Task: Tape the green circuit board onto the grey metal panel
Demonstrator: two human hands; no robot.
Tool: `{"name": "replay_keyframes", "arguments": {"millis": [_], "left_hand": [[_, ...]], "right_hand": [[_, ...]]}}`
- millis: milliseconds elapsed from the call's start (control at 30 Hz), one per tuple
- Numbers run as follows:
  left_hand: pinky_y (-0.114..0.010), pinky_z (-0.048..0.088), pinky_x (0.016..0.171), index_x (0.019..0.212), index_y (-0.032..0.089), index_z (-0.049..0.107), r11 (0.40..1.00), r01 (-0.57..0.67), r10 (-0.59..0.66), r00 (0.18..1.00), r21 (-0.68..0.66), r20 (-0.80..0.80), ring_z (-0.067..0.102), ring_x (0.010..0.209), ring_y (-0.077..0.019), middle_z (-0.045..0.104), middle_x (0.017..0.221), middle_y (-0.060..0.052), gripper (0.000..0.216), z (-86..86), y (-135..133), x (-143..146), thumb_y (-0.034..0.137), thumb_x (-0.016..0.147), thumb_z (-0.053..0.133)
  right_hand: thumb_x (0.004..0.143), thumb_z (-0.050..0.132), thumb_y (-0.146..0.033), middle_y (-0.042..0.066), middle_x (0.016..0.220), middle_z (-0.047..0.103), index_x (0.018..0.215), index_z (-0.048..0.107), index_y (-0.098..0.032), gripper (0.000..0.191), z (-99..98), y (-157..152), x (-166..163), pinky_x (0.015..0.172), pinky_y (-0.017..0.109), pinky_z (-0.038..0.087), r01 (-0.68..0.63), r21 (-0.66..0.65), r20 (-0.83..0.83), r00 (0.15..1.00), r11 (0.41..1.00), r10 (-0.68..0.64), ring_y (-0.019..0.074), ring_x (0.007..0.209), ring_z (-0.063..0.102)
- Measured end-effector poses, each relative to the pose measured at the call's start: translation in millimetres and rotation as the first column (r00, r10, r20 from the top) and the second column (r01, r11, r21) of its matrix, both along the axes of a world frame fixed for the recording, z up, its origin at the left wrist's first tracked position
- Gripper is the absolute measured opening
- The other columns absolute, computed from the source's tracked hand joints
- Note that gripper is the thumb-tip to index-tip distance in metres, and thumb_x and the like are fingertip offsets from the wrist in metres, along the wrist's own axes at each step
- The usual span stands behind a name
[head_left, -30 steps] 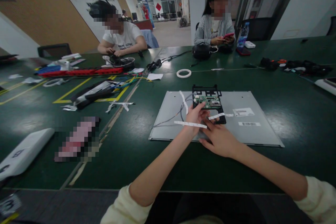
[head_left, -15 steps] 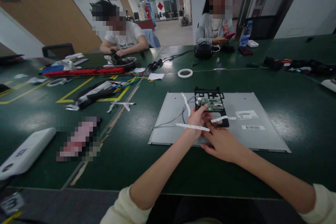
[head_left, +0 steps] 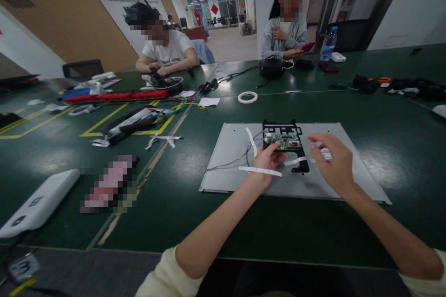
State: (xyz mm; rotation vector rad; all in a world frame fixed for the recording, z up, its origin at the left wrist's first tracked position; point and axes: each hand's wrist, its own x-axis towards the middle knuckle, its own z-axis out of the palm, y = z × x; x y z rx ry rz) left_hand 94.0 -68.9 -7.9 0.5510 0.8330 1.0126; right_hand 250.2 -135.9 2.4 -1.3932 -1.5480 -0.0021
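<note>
1. Black frame (head_left: 298, 152) is over the grey panel (head_left: 292, 183), long axis running near to far.
2. Left hand (head_left: 267, 162) grips its near-left side.
3. Right hand (head_left: 332, 160), fingers parted, holds nothing, just right of it.

L hand (head_left: 267, 163) holds the blk frame (head_left: 302, 154) w/ green circuit bd (head_left: 285, 141) over a gray panel (head_left: 299, 186) on the counter (head_left: 174, 222); R hand (head_left: 332, 160) just beside, half-curled. White strip (head_left: 259, 171) across L wrist, tape roll (head_left: 247, 97) beyond, 2 ppl (head_left: 169, 51) opp.
</note>
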Motion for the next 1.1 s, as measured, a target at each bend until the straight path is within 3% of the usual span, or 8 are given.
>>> {"name": "replay_keyframes", "arguments": {"millis": [100, 167, 267, 400, 767, 867, 967, 1100], "left_hand": [[-0.024, 0.053, 0.057, 0.089, 0.014, 0.056, 1.0, 0.01, -0.01, 1.0, -0.011, -0.008, 0.061, 0.06, -0.0115, 0.066, 0.081, -0.005, 0.018, 0.6, -0.3, -1.6, 0.014, 0.074, 0.067], [-0.024, 0.053, 0.057, 0.09, 0.014, 0.056, 1.0, 0.015, -0.015, 1.0, -0.014, -0.015, 0.062, 0.06, -0.0114, 0.066, 0.082, -0.006, 0.019, 0.7, -0.4, -2.1, 0.015, 0.074, 0.067], [-0.023, 0.053, 0.056, 0.09, 0.014, 0.057, 1.0, 0.021, -0.022, 1.0, -0.012, -0.016, 0.062, 0.06, -0.0112, 0.066, 0.083, -0.006, 0.02, 0.7, -0.6, -1.7, 0.016, 0.074, 0.068], [-0.023, 0.053, 0.057, 0.091, 0.014, 0.057, 0.999, 0.032, -0.032, 0.999, -0.001, -0.006, 0.062, 0.062, -0.0114, 0.066, 0.083, -0.006, 0.019, 0.1, -0.9, 0.0, 0.014, 0.074, 0.067], [-0.024, 0.053, 0.066, 0.097, 0.013, 0.055, 0.98, 0.191, -0.185, 0.977, -0.057, 0.102, 0.066, 0.078, -0.0153, 0.066, 0.093, -0.01, 0.023, 1.0, -3.4, 4.2, 0.006, 0.075, 0.062], [-0.022, 0.051, 0.059, 0.091, 0.015, 0.052, 0.991, 0.127, -0.125, 0.992, -0.048, 0.029, 0.065, 0.073, -0.0147, 0.064, 0.085, -0.007, 0.023, -2.1, -10.5, 9.5, 0.009, 0.073, 0.064], [-0.02, 0.046, 0.051, 0.081, 0.018, 0.046, 0.999, 0.044, -0.044, 0.994, -0.008, -0.099, 0.057, 0.055, -0.0098, 0.056, 0.067, 0.002, 0.025, -5.5, -21.7, 16.5, 0.015, 0.07, 0.069], [-0.019, 0.034, 0.046, 0.07, 0.019, 0.047, 0.96, 0.109, -0.028, 0.953, 0.256, -0.301, 0.041, 0.045, -0.007, 0.042, 0.054, 0.007, 0.019, 3.1, -34.7, 16.4, 0.024, 0.073, 0.066]], "right_hand": [[0.085, 0.048, -0.037, 0.009, 0.105, 0.062, 0.111, 0.057, -0.02, 0.032, -12.3, 16.8, 20.6, 0.071, 0.034, 0.05, 0.02, -0.244, -0.345, 0.933, 0.969, -0.106, 0.0202, 0.09, 0.06], [0.083, 0.051, -0.044, 0.009, 0.101, 0.063, 0.117, 0.053, -0.021, 0.041, -19.8, 22.7, 27.4, 0.067, 0.033, 0.051, -0.137, -0.354, -0.555, 0.827, 0.925, -0.09, 0.0205, 0.086, 0.062], [0.08, 0.055, -0.05, 0.007, 0.099, 0.064, 0.124, 0.046, -0.025, 0.051, -23.6, 24.1, 25.3, 0.066, 0.032, 0.051, -0.357, -0.392, -0.721, 0.692, 0.848, -0.042, 0.0207, 0.085, 0.063], [0.075, 0.063, -0.048, 0.003, 0.091, 0.065, 0.128, 0.043, -0.028, 0.059, -20.3, 21.6, 13.7, 0.064, 0.028, 0.05, -0.438, -0.394, -0.767, 0.641, 0.808, -0.027, 0.0182, 0.082, 0.063], [0.063, 0.075, -0.043, 0.002, 0.086, 0.065, 0.127, 0.046, -0.027, 0.072, -22.6, 26.7, 14.0, 0.051, 0.021, 0.043, -0.428, -0.324, -0.871, 0.483, 0.843, -0.09, 0.0139, 0.067, 0.06], [0.063, 0.075, -0.043, 0.001, 0.081, 0.064, 0.128, 0.045, -0.027, 0.073, -23.4, 28.2, 16.6, 0.051, 0.022, 0.045, -0.407, -0.301, -0.878, 0.471, 0.862, -0.085, 0.0137, 0.065, 0.06], [0.065, 0.074, -0.044, 0.0, 0.082, 0.064, 0.13, 0.043, -0.029, 0.074, -23.7, 29.3, 22.1, 0.053, 0.023, 0.047, -0.383, -0.281, -0.875, 0.48, 0.88, -0.071, 0.0138, 0.065, 0.061], [0.064, 0.074, -0.045, -0.001, 0.083, 0.065, 0.13, 0.044, -0.03, 0.074, -25.5, 29.9, 29.5, 0.051, 0.022, 0.047, -0.342, -0.289, -0.867, 0.489, 0.894, -0.093, 0.0135, 0.064, 0.061]]}}
